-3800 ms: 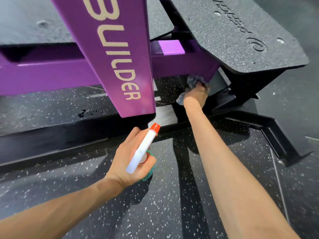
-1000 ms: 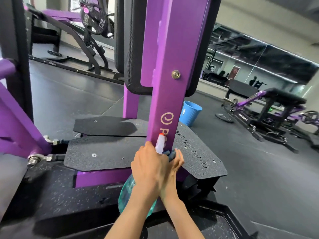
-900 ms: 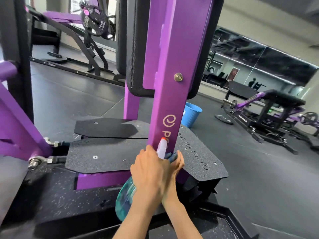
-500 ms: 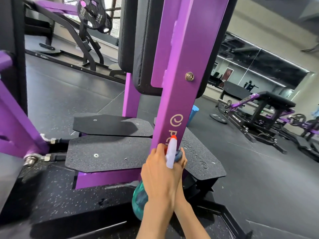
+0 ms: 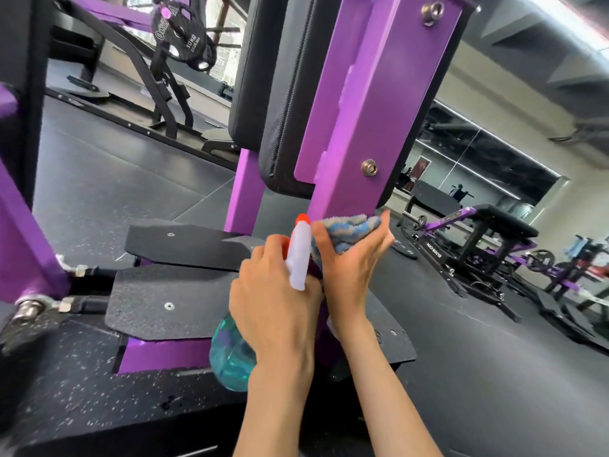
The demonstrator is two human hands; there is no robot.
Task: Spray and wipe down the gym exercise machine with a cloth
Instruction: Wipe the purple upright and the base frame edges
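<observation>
- Plainly, the right hand [image 5: 352, 275] has the cloth [image 5: 349, 230] bunched between thumb and fingers and pressed round the purple upright [image 5: 372, 110], just below the lower bolt [image 5: 369, 167].
- The left hand [image 5: 273, 301] is curled round the neck of the spray bottle [image 5: 298, 258], and its knuckles touch the right hand.
- With the hands this crowded, I'd say a stroke up the post could knock the nozzle and loosen that hold, dropping the bottle onto the footplate [image 5: 171, 298].
- I can't tell where the trigger finger lies; a careless squeeze would likely wet the cloth hand rather than the frame.
- The bolt head stands proud, so the cloth may well snag on it.
- Wadded like this, the cloth meets only a narrow strip of metal, so the seam beside the black pad [image 5: 273, 94] could be missed.
</observation>
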